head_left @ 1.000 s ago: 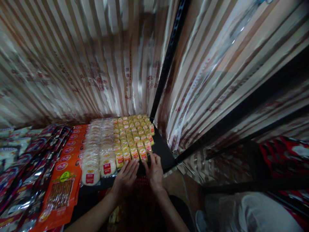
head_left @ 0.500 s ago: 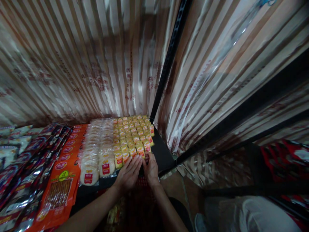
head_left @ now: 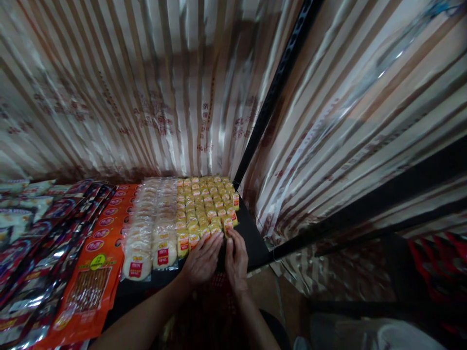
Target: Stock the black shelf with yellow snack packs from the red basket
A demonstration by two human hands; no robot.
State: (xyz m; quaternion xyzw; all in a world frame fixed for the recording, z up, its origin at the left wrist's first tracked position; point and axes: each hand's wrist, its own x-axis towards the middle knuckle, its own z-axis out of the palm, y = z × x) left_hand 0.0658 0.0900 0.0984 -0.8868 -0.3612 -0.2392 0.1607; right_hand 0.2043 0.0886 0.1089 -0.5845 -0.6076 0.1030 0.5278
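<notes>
Small yellow wrapped snack packets (head_left: 207,199) stand in tight rows on a black shelf (head_left: 250,233). My left hand (head_left: 204,258) lies with fingers stretched out together across the front packets, partly hiding their labels. Beside it, my right hand (head_left: 237,255) has its fingers extended, with the fingertips at a front packet (head_left: 228,223) near the right end of the rows. A narrow gap separates the two hands. Whether the right fingers grip that packet is hard to see, but they look straight rather than wrapped around it.
Left of the yellow packets are clear-wrapped round white crackers (head_left: 136,262), an orange snack bag (head_left: 87,287) and dark shiny bags (head_left: 40,272). A black upright post (head_left: 270,107) stands at the shelf's back corner. Striped plastic sheeting (head_left: 175,87) hangs behind. Red packages (head_left: 434,277) are at far right.
The view has shifted, so the shelf appears slightly farther right. My hands have moved a little apart, the right one slightly to the right. The packet rows look much the same.
</notes>
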